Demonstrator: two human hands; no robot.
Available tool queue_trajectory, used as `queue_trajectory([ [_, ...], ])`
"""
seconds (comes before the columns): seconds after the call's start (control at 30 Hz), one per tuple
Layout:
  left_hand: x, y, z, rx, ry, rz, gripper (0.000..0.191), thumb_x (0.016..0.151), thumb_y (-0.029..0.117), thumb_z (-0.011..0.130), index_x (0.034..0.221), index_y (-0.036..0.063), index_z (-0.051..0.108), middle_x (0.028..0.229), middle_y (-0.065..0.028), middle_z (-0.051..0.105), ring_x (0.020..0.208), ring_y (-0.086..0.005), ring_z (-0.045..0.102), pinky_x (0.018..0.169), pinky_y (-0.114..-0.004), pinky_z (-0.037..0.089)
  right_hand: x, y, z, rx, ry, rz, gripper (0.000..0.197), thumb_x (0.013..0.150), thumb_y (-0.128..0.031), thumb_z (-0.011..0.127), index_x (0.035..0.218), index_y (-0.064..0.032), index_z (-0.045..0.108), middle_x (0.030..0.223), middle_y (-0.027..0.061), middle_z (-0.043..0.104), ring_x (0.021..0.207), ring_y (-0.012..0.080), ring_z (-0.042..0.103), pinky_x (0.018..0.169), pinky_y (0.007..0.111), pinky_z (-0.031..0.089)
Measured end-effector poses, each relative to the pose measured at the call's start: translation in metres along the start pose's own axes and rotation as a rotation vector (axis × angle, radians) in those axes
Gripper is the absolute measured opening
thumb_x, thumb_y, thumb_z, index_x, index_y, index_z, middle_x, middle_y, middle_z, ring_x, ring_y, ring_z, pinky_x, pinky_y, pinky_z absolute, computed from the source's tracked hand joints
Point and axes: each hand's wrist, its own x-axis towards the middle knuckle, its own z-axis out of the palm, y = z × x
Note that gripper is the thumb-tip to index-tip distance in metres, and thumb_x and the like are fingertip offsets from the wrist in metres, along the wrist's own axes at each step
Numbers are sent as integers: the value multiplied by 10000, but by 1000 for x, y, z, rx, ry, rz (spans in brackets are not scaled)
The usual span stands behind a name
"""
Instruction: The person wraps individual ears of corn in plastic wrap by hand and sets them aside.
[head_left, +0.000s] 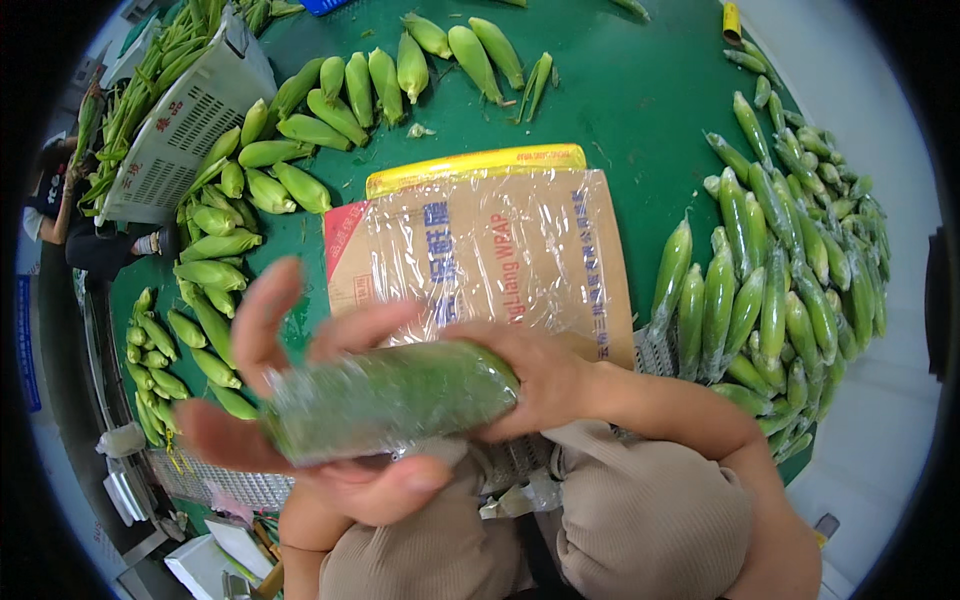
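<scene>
A husk-on ear of corn in clear plastic film (390, 401) lies across my two hands above my lap, blurred by motion. Its right end is gripped by my right hand (544, 371). My left hand (337, 472) cups the other end, with spread fingers around it and the thumb below. Just beyond is a flattened cardboard piece (480, 255) bearing print, with clear film (405, 247) stretched over it. Along its far edge lies a yellow printed cling film box or roll (480, 165).
Unwrapped green corn ears (315, 131) curve across the green table (600, 90) at left and back. A white plastic crate (187, 120) of corn leaves stands back left, near another person (90, 225). Film-wrapped ears (780, 255) pile up at right. A white box (199, 562) sits lower left.
</scene>
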Motion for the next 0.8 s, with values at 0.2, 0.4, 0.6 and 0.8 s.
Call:
queue_trajectory([
  [0.2, -22, -31, -3, -431, -91, -156, 265, 968, 203, 697, 897, 62, 484, 812, -60, 505, 651, -175, 576, 541, -342, 527, -47, 27, 5, 713, -366, 264, 1134, 716, -269, 882, 1603, -52, 209, 1373, 159, 554, 1268, 256, 540, 1083, 389, 436],
  [0.4, -20, -61, 11, -41, 489, -492, 129, 1046, 211, 531, 1032, 85, 507, 872, -50, 525, 780, -169, 529, 753, -314, 487, -24, -6, -18, -182, -112, 199, 1089, 757, -347, 831, 1613, -103, 204, 1431, 254, 495, 1313, 416, 519, 1101, 515, 430],
  [0.6, -25, -131, -57, -71, 329, -480, 489, 1023, 235, 608, 1445, 44, 453, 1384, -156, 543, 1308, -252, 510, 1104, -400, 387, -85, 59, -94, -337, 594, 410, 866, 780, -332, 828, 1517, -104, 435, 1473, 187, 517, 1325, 377, 527, 1100, 478, 435],
  [0.8, -33, -281, -211, 525, 504, -759, 305, 939, 165, 700, 1195, 25, 611, 1103, -74, 632, 1032, -179, 581, 930, -315, 463, -368, 129, -165, -1153, 811, 1089, 875, 785, -103, 828, 1538, -21, 390, 1511, 252, 469, 1380, 419, 448, 1168, 461, 342],
])
